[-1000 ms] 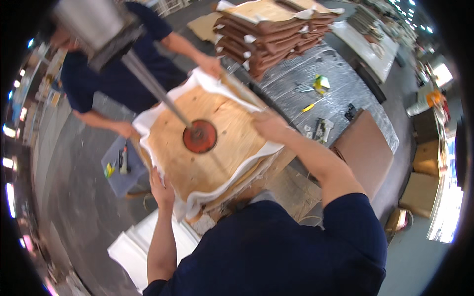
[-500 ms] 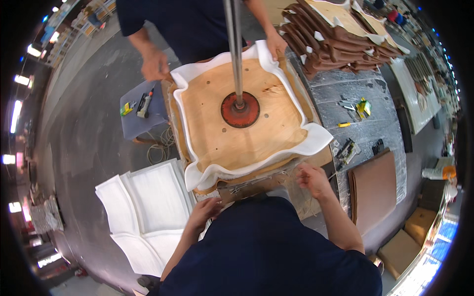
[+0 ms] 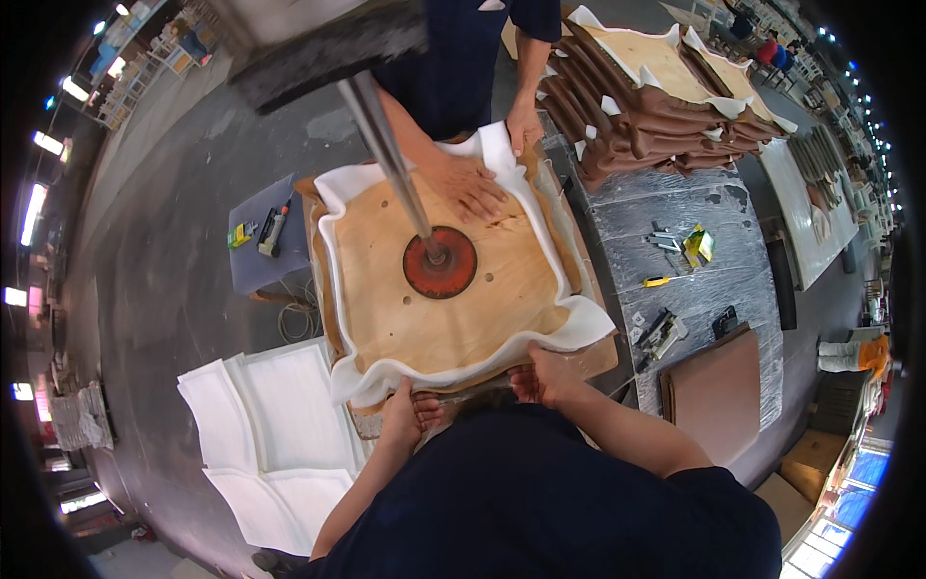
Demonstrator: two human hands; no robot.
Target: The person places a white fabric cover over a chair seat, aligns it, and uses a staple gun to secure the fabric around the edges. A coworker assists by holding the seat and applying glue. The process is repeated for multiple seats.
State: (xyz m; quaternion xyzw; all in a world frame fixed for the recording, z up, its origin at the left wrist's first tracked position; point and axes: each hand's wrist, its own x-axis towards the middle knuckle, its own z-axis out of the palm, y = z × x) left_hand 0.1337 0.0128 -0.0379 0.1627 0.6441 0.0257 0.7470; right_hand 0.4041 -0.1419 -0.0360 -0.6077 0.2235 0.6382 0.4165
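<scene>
A square wooden board point(image 3: 386, 328) lies under a round red press disc point(image 3: 440, 277) on a metal rod. White padding point(image 3: 424, 371) curls up around the board, with a brown cover point(image 3: 338, 349) outside it. My left hand point(image 3: 410, 413) is closed on the near edge of the cover and padding, left of the middle; its fingers are curled and its thumb is up. My right hand point(image 3: 542, 376) pinches the same edge farther right. Across from me, a co-worker's hand point(image 3: 463, 185) rests flat on the board, and their other hand point(image 3: 524, 127) touches the padding's far corner.
White padding sheets point(image 3: 299, 405) are stacked at left. A stool point(image 3: 265, 261) bears a staple gun point(image 3: 274, 232). The right-hand table carries another staple gun point(image 3: 662, 338), a yellow-handled knife point(image 3: 656, 282), brown sheets point(image 3: 714, 396) and a pile of covered boards point(image 3: 656, 125). A dark press beam point(image 3: 328, 58) hangs overhead.
Both my hands have moved in to the near edge and closed on it; the right came leftward. The co-worker's hand has come down onto the board. My view has shifted.
</scene>
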